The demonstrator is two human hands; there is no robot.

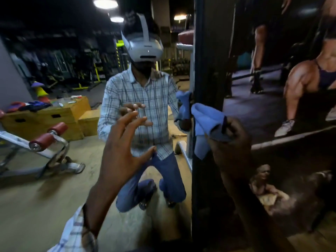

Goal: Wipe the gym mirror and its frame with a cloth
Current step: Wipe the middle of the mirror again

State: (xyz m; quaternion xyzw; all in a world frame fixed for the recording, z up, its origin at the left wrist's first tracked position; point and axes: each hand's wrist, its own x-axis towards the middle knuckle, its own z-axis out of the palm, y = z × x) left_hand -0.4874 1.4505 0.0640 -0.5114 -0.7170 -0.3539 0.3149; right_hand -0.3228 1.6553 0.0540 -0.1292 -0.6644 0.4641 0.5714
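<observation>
The gym mirror (60,179) fills the left half of the view and reflects me kneeling in a checked shirt and a white headset. Its dark frame (205,60) runs vertically through the middle. My right hand (231,148) grips a bunched blue cloth (205,124) against the frame's right edge at mid height. My left hand (121,148) is raised in front of the glass with fingers spread, holding nothing; whether it touches the glass I cannot tell.
A dark wall poster (291,88) of athletes lies right of the frame. The mirror reflects a bench with red rollers (47,135), wooden plyo boxes (45,117) and yellow racks far behind.
</observation>
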